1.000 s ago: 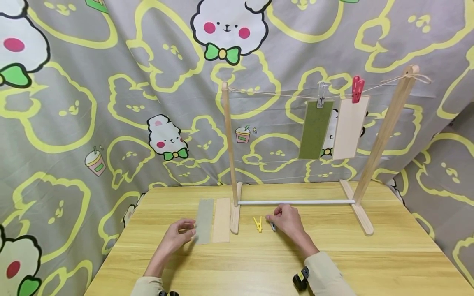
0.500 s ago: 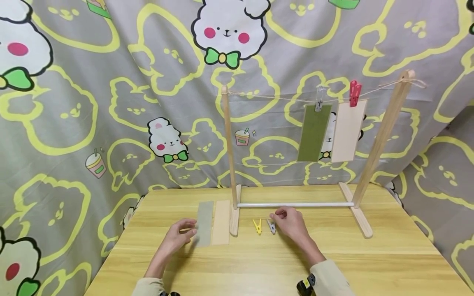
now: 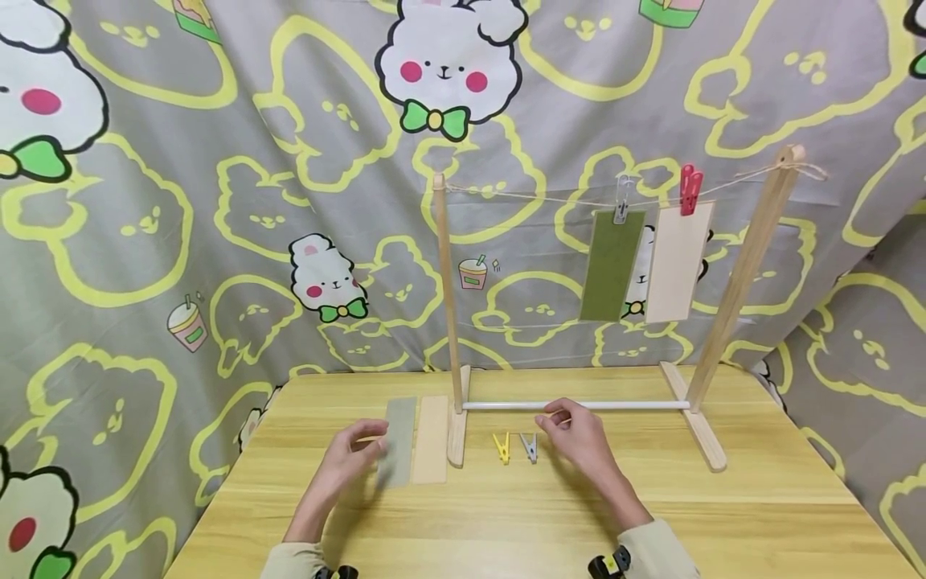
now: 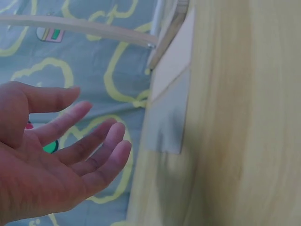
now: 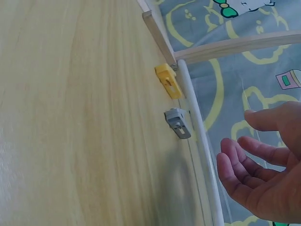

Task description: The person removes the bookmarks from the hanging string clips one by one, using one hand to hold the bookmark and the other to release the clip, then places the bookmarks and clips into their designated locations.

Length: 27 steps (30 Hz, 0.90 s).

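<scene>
Two rectangular cards lie side by side on the table at the left foot of a wooden stand: a grey-green card (image 3: 399, 442) and a beige card (image 3: 432, 441). My left hand (image 3: 352, 454) hovers at the grey-green card's left edge, fingers loosely bent and holding nothing, as the left wrist view shows. Between the stand's feet a yellow clothespin (image 3: 502, 449) and a grey clothespin (image 3: 530, 448) lie on the wood. Just right of the grey one is my right hand (image 3: 576, 434), raised above the table; in the right wrist view its relaxed fingers are apart from both clothespins.
The wooden stand has two posts (image 3: 745, 281), a white crossbar (image 3: 615, 405) and a string across the top. A dark green card (image 3: 612, 265) hangs from a clear clothespin (image 3: 622, 201), a cream card (image 3: 678, 261) from a red clothespin (image 3: 690, 190). A patterned curtain (image 3: 217, 241) stands behind.
My right hand has drawn off to the right of the grey clothespin, leaving it lying beside the yellow one. The left hand has shifted slightly toward the grey-green card.
</scene>
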Available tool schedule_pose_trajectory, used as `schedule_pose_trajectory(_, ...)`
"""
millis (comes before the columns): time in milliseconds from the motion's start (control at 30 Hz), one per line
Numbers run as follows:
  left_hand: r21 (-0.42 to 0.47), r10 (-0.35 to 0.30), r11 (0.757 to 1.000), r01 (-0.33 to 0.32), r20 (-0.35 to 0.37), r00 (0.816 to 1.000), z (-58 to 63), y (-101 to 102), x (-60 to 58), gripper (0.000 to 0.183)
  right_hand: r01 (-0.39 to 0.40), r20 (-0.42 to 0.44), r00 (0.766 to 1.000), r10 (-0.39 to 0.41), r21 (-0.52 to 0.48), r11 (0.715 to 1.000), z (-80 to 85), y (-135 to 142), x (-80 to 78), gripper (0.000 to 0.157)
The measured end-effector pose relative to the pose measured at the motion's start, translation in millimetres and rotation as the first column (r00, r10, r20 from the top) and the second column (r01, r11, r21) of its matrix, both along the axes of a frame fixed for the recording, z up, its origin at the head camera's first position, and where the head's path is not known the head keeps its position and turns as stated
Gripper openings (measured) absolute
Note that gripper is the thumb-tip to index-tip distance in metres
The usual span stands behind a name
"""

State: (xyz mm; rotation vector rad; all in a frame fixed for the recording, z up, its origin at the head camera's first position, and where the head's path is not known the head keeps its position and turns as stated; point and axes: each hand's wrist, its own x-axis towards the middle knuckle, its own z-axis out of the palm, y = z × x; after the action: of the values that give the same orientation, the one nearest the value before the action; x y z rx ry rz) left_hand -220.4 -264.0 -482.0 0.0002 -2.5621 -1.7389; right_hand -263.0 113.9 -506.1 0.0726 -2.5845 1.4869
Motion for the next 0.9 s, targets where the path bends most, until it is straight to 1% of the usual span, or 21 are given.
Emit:
schedule_pose_trajectory(167,-0.013,0.004,1.000,-0.004,-0.022,1.000,2.1,0,-2.9,0.028,-0.001,-0.009,1.000,0.000,-0.033,0.999,5.4,3,2.8,0.021)
schedule_pose_trajectory(300,0.008,0.005,1.000,-0.005,-0.033,0.999,8.5,2,-2.9,0.027,0.002,-0.020,1.000,-0.003,-0.046,0.999,10.3,4,6.6,0.020)
schedule_pose_trajectory(433,0.038,-0.013,0.999,0.016,-0.071,0.997,15.9,8,-3.2,0.027,0.005,-0.052,0.999,-0.008,-0.049,0.999,15.9,7,10.0,0.021)
schedule_pose_trajectory(567,0.059,-0.036,0.997,0.044,-0.126,0.991,20.9,14,-3.1,0.026,0.009,-0.073,0.997,-0.012,-0.049,0.999,20.7,12,13.7,0.023)
schedule_pose_trajectory(767,0.079,-0.035,0.996,0.047,-0.149,0.988,26.5,23,-3.7,0.025,0.010,-0.087,0.996,-0.014,-0.048,0.999,28.4,17,17.2,0.023)
schedule_pose_trajectory(900,0.092,-0.031,0.995,0.047,-0.167,0.985,28.7,28,-6.3,0.025,0.003,-0.117,0.993,-0.010,-0.054,0.999,34.0,20,19.3,0.023)
